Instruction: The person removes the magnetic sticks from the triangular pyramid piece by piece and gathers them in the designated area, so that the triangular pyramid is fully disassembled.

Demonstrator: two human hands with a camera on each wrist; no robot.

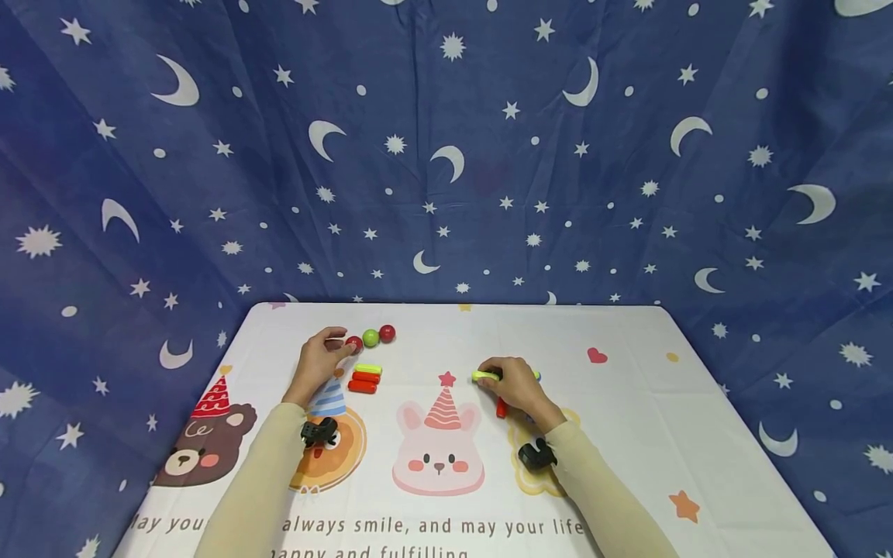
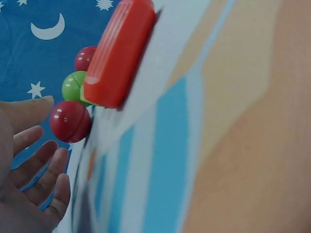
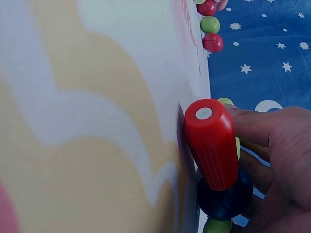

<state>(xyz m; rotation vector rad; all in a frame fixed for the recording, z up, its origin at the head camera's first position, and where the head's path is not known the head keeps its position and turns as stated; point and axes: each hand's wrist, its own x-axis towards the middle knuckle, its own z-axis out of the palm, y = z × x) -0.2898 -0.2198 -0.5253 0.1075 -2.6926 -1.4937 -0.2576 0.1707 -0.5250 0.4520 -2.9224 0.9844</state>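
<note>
Right hand curled, I pinch a lime-yellow rod, long axis running left-right across the table, free end pointing left; a red rod nearby points toward me. My left hand spreads beside a red ball. Lettering reads "always smile, and may your life".

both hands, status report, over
Left hand relaxed at leftmost red ball. Right hand holding yellow-green stick. Red stick beside right hand, possibly in the way.
</note>
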